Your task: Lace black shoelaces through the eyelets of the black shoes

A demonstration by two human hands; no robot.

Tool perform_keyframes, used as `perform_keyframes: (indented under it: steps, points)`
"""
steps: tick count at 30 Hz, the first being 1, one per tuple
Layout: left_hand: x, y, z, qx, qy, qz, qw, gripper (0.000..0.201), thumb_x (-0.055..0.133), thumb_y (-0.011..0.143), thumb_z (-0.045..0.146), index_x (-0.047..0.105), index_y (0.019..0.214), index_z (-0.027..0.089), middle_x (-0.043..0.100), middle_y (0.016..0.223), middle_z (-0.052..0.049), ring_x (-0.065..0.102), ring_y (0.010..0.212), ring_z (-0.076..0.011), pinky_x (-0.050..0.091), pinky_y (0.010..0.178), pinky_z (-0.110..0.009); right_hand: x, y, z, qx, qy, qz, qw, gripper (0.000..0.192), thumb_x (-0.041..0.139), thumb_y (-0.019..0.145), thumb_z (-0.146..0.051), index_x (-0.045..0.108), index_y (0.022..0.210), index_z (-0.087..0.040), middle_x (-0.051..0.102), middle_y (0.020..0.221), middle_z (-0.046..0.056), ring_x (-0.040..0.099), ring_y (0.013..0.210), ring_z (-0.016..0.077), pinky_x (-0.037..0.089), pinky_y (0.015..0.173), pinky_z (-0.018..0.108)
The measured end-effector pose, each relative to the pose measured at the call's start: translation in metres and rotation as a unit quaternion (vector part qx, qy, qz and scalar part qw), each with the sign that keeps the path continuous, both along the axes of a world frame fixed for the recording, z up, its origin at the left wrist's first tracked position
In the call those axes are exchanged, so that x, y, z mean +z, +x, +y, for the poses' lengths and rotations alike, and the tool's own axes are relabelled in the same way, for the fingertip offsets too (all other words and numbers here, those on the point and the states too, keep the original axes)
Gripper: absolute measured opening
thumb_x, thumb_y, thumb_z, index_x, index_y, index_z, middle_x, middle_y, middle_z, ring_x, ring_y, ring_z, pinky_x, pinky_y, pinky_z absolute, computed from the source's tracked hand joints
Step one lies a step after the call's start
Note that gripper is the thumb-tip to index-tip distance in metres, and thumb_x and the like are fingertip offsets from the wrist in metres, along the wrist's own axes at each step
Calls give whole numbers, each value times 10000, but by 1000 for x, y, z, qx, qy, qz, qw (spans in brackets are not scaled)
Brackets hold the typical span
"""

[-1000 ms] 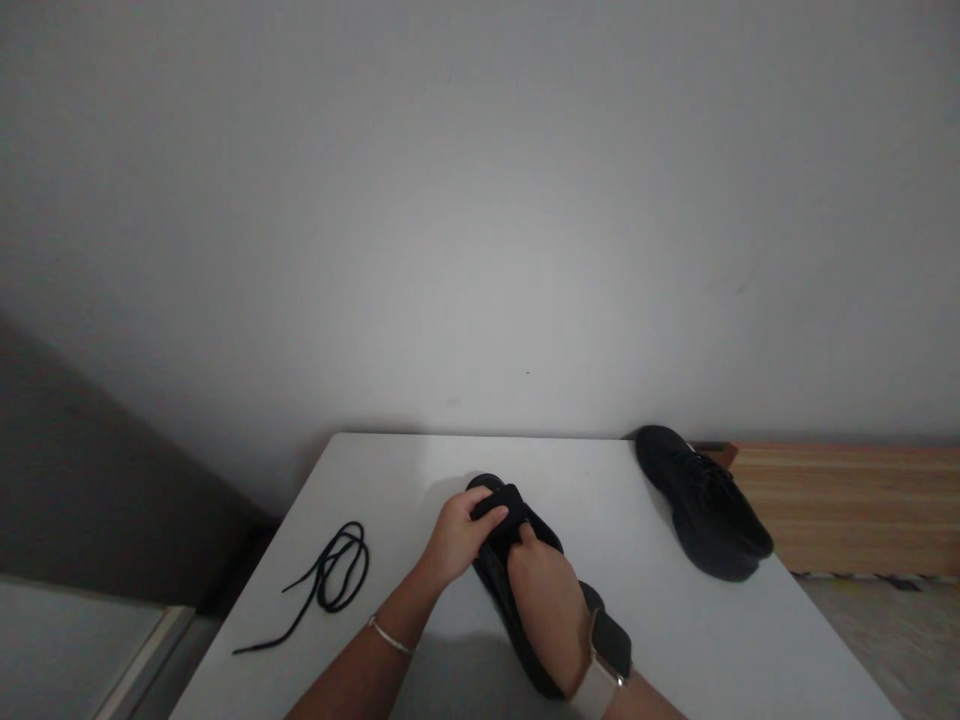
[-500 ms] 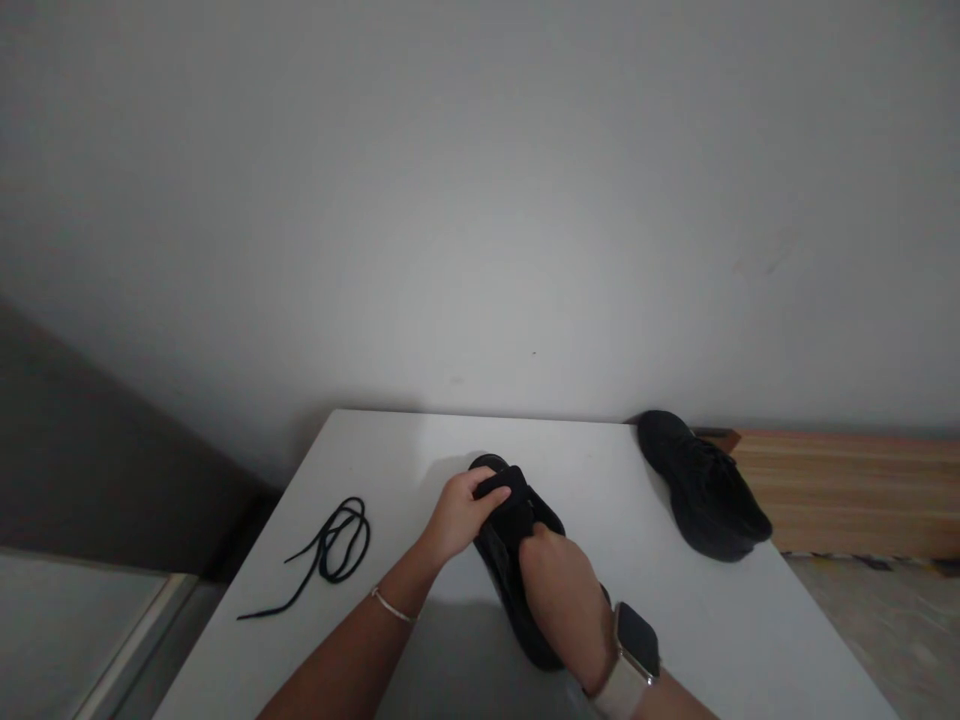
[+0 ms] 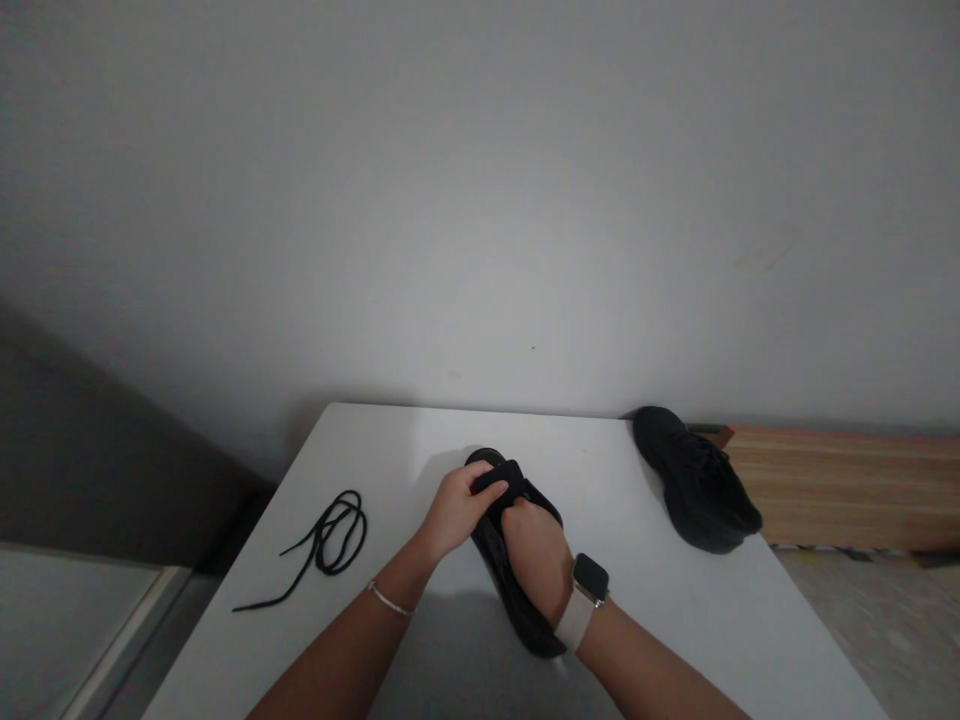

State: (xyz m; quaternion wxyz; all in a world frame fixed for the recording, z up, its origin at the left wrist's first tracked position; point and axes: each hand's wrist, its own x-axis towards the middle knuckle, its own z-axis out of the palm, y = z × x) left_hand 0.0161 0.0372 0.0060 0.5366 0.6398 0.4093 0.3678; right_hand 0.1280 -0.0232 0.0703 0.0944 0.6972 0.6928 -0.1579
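Note:
A black shoe (image 3: pixel 525 622) lies on the white table in front of me, its toe pointing away. My left hand (image 3: pixel 459 508) pinches the shoe's black tongue (image 3: pixel 511 480) between thumb and fingers and folds it up towards the toe. Curled like a fist, my right hand (image 3: pixel 535 552) is pushed into the shoe's opening just behind the tongue. Its fingertips, and anything in them, are hidden. To the left, a loose black shoelace (image 3: pixel 330 545) lies in loops with two ends trailing.
A second black shoe (image 3: pixel 694 480) stands at the right edge of the white table (image 3: pixel 622 650). Behind the table rises a pale wall (image 3: pixel 480 250). Wooden boards (image 3: pixel 847 485) lie beyond the table on the right, above a tiled floor (image 3: pixel 870 620).
My right hand has shifted slightly up and left, closer to the tongue, and its wrist has turned. My left hand keeps its pinch on the tongue. The view has tilted a little.

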Motion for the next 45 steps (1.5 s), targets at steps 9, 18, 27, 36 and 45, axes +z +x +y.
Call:
perform_keyframes:
  steps: [9, 18, 27, 36, 45]
  points:
    - [1, -1, -1, 2, -6, -5, 1000, 231, 669, 817, 383, 689, 786, 155, 609, 688, 4, 566, 666, -166, 426, 594, -247, 7, 13, -7, 54, -22, 61, 996, 396, 363, 939, 17, 739, 1057, -26, 730, 1088, 240, 725, 1014, 282, 558, 857, 338]
    - [1, -1, -1, 2, -36, -14, 999, 272, 669, 811, 428, 660, 781, 158, 571, 647, 22, 513, 577, -136, 384, 517, -227, 37, 85, -58, 137, 30, 260, 955, 629, 357, 772, 88, 656, 1275, -143, 650, 1334, 118, 598, 1225, 190, 434, 1089, 340]
    - [6, -1, -3, -5, -62, -15, 998, 305, 686, 797, 459, 672, 799, 154, 549, 626, 29, 494, 549, -124, 367, 487, -219, 16, 90, -79, 217, 14, 150, 964, 386, 446, 791, 54, 743, 899, -168, 742, 966, 97, 551, 1176, 266, 358, 1059, 456]
    - [5, 0, -5, -5, -77, -8, 997, 379, 674, 789, 537, 633, 796, 160, 481, 593, 52, 409, 471, -85, 293, 410, -192, 18, 73, -59, 269, -45, 60, 960, 234, 598, 646, -32, 784, 735, -144, 759, 817, 146, 632, 1086, 304, 303, 1132, 502]
    - [3, 0, -6, -4, -42, 20, 999, 351, 633, 837, 503, 649, 811, 153, 542, 627, 27, 510, 533, -133, 386, 461, -224, 9, 65, -63, 250, -78, 90, 961, 177, 819, 782, -275, 797, 875, -126, 771, 966, 113, 677, 1046, 286, 537, 917, 348]
